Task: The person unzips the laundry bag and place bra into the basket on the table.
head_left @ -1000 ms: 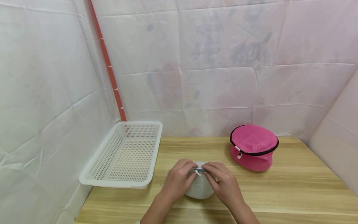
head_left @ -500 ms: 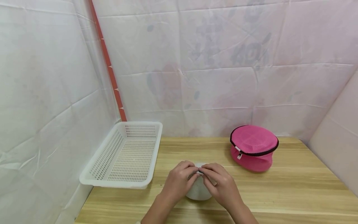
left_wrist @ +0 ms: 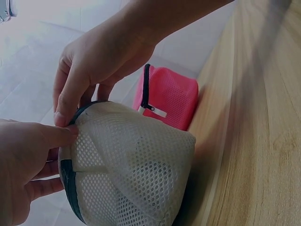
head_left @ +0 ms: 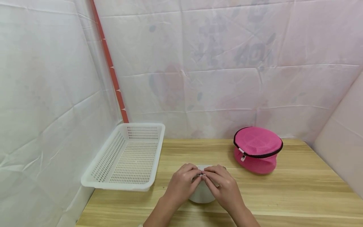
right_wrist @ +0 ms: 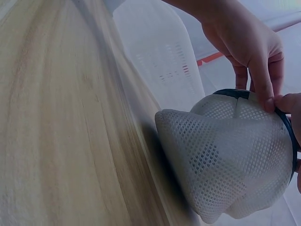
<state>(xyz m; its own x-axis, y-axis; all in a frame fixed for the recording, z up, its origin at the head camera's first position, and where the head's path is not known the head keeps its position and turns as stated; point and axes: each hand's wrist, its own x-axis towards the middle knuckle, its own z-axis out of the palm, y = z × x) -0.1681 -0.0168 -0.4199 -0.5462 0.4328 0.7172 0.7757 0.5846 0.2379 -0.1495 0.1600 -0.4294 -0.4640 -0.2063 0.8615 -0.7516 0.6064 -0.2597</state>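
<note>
A white mesh laundry bag [head_left: 202, 194] with a dark zipper band stands on the table near the front, between my two hands. My left hand [head_left: 181, 183] pinches the band at the bag's top from the left. From the right, my right hand [head_left: 227, 187] pinches the same band, thumb and index fingertips almost meeting the left ones. A bit of the white zipper pull [head_left: 202, 175] shows between the fingertips. In the left wrist view the bag's mesh side [left_wrist: 136, 155] is creased and bulges out. Fingers hide the zipper slider.
A white perforated plastic basket [head_left: 155, 164] stands at the left, against the sheet-covered wall. At the back right sits a pink mesh laundry bag [head_left: 256, 142] with a black zipper and white pull. White sheeting [head_left: 221, 78] encloses the wooden table [head_left: 306, 189].
Both hands have drawn together over the bag's zipper. The pull, which hung in plain view, is now mostly covered by fingertips. Basket and pink bag have stayed put.
</note>
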